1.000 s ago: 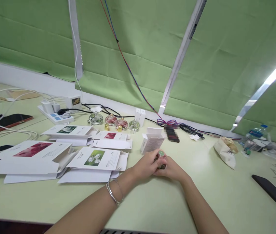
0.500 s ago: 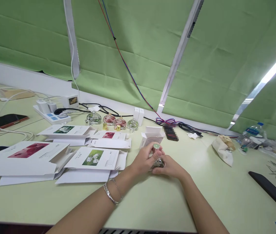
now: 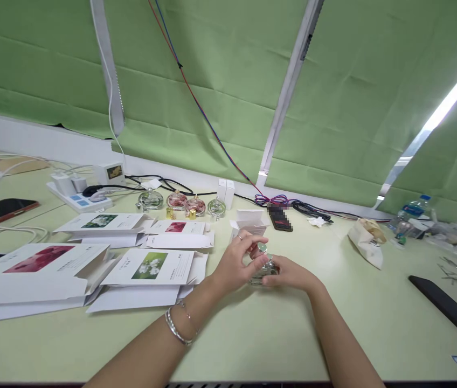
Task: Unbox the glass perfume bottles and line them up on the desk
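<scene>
Both of my hands meet at the middle of the pale green table [image 3: 277, 334] around a small clear glass perfume bottle [image 3: 261, 271] with a silver-green cap. My left hand [image 3: 239, 258] pinches the cap from above with curled fingers. My right hand [image 3: 289, 272] wraps the bottle's body from the right. Just behind the hands stands a small open white box [image 3: 249, 223]. A silver bracelet sits on my left wrist.
Flat printed cartons [image 3: 147, 269] lie in stacks to the left. A row of round perfume bottles [image 3: 184, 203] stands near the back wall beside a power strip [image 3: 77, 196] and cables. A crumpled paper bag [image 3: 366, 242], a water bottle [image 3: 410, 215] and a black strip [image 3: 450, 310] lie at right.
The view has drifted, so everything sits a little lower and left. My left fingers have risen from around the bottle to pinch its cap; the bottle stays between both hands.
</scene>
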The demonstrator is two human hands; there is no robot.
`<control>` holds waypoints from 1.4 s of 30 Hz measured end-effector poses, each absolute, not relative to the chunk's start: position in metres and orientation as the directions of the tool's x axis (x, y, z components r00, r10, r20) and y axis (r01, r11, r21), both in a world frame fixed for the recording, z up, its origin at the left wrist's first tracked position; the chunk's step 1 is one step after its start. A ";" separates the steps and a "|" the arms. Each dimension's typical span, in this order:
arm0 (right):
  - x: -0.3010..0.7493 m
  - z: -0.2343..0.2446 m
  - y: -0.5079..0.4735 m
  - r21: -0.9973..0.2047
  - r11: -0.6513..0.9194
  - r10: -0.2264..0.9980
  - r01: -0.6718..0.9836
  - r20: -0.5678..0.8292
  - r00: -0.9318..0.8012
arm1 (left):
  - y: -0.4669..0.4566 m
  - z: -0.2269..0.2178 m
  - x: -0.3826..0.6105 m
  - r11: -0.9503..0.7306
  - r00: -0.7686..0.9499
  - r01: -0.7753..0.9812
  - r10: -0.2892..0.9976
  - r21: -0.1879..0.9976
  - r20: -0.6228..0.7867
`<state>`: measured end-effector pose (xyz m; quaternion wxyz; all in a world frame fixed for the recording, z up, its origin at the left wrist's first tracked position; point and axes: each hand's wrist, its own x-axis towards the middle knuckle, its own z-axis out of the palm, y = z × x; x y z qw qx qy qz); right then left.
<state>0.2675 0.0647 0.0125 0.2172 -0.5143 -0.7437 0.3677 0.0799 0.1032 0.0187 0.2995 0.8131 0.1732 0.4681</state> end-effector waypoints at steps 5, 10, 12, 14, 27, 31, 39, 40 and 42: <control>0.268 0.021 0.060 -0.755 0.355 0.935 0.552 0.304 -0.185 | 0.103 0.013 0.082 -0.712 0.533 0.051 0.613 0.701 0.584; 0.256 0.026 0.054 -0.650 0.423 0.900 0.631 0.385 -0.207 | 0.101 0.005 0.086 -0.593 0.590 0.100 0.682 0.799 0.433; 0.253 0.026 0.053 -0.616 0.429 0.895 0.661 0.390 -0.217 | 0.103 0.004 0.085 -0.573 0.643 0.082 0.656 0.816 0.395; 0.251 0.027 0.052 -0.600 0.431 0.892 0.673 0.394 -0.221 | 0.105 0.002 0.083 -0.535 0.691 0.058 0.631 0.843 0.353; 0.256 0.022 0.051 -0.498 0.436 0.872 0.749 0.438 -0.217 | 0.109 0.003 0.092 -0.560 0.719 0.195 0.640 0.805 0.271; 0.256 0.021 0.051 -0.481 0.442 0.873 0.757 0.423 -0.241 | 0.110 0.004 0.094 -0.596 0.722 0.209 0.629 0.775 0.289; 0.268 0.050 0.041 -0.421 0.649 0.494 0.634 0.866 0.069 | 0.110 0.000 0.093 -0.641 0.730 0.225 0.610 0.733 0.310; 0.276 0.062 0.038 -0.390 0.686 0.363 0.615 0.915 0.176 | 0.110 0.000 0.092 -0.644 0.732 0.227 0.608 0.731 0.308; 0.291 0.082 0.034 -0.323 0.750 0.093 0.577 0.916 0.391 | 0.109 -0.003 0.089 -0.648 0.731 0.232 0.608 0.725 0.309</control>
